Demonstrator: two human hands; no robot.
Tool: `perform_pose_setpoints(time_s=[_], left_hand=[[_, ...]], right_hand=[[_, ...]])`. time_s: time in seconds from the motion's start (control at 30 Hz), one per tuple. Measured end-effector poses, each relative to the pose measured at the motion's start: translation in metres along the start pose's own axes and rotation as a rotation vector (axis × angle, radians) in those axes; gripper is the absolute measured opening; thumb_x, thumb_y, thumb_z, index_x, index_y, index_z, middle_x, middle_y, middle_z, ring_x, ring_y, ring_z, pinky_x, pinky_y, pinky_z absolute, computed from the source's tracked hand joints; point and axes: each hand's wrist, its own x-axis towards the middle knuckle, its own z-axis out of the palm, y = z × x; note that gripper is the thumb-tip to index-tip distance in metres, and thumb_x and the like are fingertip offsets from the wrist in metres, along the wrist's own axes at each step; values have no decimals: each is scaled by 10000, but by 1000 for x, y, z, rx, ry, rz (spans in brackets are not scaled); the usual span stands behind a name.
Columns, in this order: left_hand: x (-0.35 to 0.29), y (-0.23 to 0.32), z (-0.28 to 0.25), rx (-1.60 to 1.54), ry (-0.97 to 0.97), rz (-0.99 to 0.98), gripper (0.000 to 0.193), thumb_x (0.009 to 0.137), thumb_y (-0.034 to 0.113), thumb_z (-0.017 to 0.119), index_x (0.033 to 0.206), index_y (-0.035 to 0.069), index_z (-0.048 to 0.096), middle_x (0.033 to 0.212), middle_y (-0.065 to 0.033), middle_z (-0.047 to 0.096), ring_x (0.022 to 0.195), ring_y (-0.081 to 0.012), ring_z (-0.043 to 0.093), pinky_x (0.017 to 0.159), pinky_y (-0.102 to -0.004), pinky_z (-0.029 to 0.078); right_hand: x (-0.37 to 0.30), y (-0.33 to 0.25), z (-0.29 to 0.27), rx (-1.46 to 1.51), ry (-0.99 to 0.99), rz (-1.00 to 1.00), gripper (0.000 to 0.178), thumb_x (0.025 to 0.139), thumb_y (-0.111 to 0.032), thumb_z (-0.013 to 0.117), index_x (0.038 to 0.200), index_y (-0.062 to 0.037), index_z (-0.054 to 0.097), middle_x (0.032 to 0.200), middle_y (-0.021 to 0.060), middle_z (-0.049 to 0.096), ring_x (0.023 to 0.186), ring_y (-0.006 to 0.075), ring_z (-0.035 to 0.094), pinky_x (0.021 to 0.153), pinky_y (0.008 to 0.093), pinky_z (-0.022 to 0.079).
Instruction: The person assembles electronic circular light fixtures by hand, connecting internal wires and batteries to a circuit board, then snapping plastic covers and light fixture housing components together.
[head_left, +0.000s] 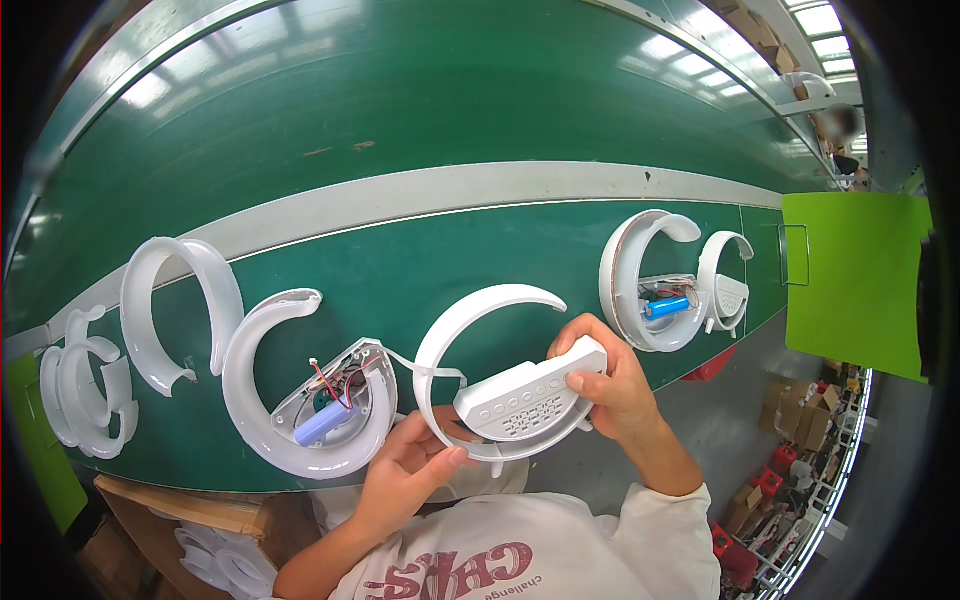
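I hold a white C-shaped lamp housing [433, 345] in both hands, in front of my body at the near edge of the green workbench [440, 240]; the opening of its ring faces right and slightly away from me, the upper free tip of the arc ending above the knuckles of my right hand [612, 388]; its button panel [535, 395] crosses the lower part of the ring, long axis sloping from lower left to upper right, its face with a row of round buttons and slotted perforations turned up toward me; two small feet project from the lower rim, toward my side; my right hand grasps the right end of the panel, thumb on the face; my left hand [408, 468] grips the lower left of the ring, thumb against the outer rim, fingers partly hidden behind it; a flat white strip [420, 371] runs from an opened lamp housing [240, 370] on my left to the left end of the panel, its fastening not discernible; that opened housing lies with a lavender battery cell [327, 424] and red and dark wires exposed; to my right stands another opened housing [618, 285] with a blue battery cell [668, 307]; farther left stands a translucent white C-shaped shell [143, 310].
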Motion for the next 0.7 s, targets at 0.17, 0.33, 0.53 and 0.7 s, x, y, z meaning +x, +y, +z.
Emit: perform_pose_setpoints(time_s=[0.17,0.33,0.53,0.7], left_hand=[[2,0,-1,8,5,-2,472,1036,104,599,1445,-69,440,1260,-187,646,1185,-248,643,1028,-389,522],[0,-2,1,23,-32,38,463,1094,139,503,1489,-68,377,1269,-185,636,1144,-225,656,1011,-362,520],[-18,15,3,751,-191,92,372,1019,115,631,1372,9,577,1230,-138,680,1051,-252,699,918,-363,554],[-66,77,-7,981,-238,250,313,950,78,689,1255,18,651,1187,-167,674,987,-343,684,812,-422,565]], right_hand=[[4,-12,4,-1,-10,75,357,965,-105,680,1283,-35,531,1126,90,622,1056,156,633,944,340,528],[13,-15,-1,-23,22,-29,338,1034,-146,612,1327,-25,494,1143,84,620,1052,135,630,948,319,528],[35,-45,10,-925,184,-332,226,1001,-109,630,1191,14,630,1203,111,614,1090,189,599,927,292,474],[33,-49,58,-1762,413,-965,279,887,-15,697,1162,11,662,1271,179,624,1087,313,635,903,347,512]])
